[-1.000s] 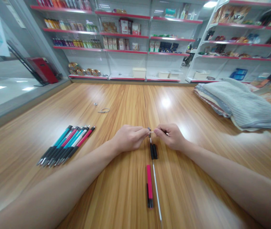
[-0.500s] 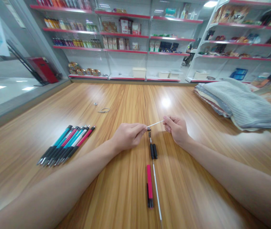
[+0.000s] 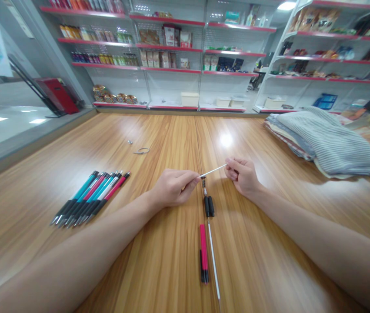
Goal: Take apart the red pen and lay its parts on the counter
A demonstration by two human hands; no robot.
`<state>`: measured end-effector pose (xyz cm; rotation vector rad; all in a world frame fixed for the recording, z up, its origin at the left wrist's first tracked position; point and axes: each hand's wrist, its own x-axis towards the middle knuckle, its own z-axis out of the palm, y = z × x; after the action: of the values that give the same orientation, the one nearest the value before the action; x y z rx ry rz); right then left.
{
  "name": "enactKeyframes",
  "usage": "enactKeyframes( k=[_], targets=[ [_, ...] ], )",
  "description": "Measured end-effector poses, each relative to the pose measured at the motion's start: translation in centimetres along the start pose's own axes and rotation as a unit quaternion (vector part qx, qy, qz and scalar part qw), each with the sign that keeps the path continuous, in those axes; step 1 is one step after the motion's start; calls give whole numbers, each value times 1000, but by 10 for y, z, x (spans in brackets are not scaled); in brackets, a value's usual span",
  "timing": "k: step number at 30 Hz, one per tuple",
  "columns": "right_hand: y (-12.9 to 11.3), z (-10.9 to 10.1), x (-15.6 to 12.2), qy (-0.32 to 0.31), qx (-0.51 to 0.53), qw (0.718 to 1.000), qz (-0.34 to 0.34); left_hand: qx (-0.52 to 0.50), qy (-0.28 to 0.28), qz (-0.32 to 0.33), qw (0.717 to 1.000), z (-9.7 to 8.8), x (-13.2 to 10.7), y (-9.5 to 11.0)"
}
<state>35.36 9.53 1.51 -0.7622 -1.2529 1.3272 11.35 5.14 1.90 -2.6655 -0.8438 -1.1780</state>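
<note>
A thin white pen refill point(image 3: 215, 170) stretches between my two hands above the wooden table. My left hand point(image 3: 177, 186) pinches its lower left end, and my right hand point(image 3: 242, 174) grips the other end, fingers closed. Just under the left fingertips lie small dark metal pen parts point(image 3: 204, 182), partly hidden by the hand. Nearer to me are black pen grips point(image 3: 209, 206) side by side, then a pink pen barrel point(image 3: 204, 250) with a black clip. Beside the barrel a second white refill point(image 3: 214, 261) lies lengthwise.
Several assembled pens point(image 3: 90, 199) in blue, pink and white lie in a row at left. A thin ring-shaped strip point(image 3: 141, 151) and a small metal piece point(image 3: 130, 142) are farther back. Folded cloths point(image 3: 328, 141) are stacked at right. Stocked shelves point(image 3: 168, 46) stand behind the table point(image 3: 158, 269).
My right hand has shifted slightly right, and more of the refill shows between the hands. My left hand stays nearly in place; the things on the table have not moved.
</note>
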Motion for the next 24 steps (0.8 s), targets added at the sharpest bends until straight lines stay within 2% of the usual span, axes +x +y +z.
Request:
enactKeyframes(
  k=[5, 9, 12, 14, 17, 20, 22, 24],
  targets=[
    [-6, -8, -1, -118, 11, 990, 75, -16, 59, 16, 998, -5, -1, 1],
    [-7, -10, 0, -132, 13, 987, 92, -44, 91, 20, 995, -9, 2, 5],
    [-5, -12, 2, -143, 14, 985, 94, -55, 92, -17, 994, -11, 3, 6],
    [-5, -15, 2, -179, 4, 978, 111, -55, 81, -45, 994, -11, 2, 5],
    [-10, -17, 2, -270, -42, 949, 156, -73, 75, -60, 993, -9, -1, 2],
    [-22, -13, 0, -376, -132, 898, 188, -93, 77, -60, 991, -6, -3, -1],
    [-30, -8, -2, -431, -186, 862, 190, -101, 78, -64, 990, -4, -4, -2],
    [-35, -3, -3, -466, -215, 839, 178, -106, 76, -69, 989, -4, -5, -3]
  ],
)
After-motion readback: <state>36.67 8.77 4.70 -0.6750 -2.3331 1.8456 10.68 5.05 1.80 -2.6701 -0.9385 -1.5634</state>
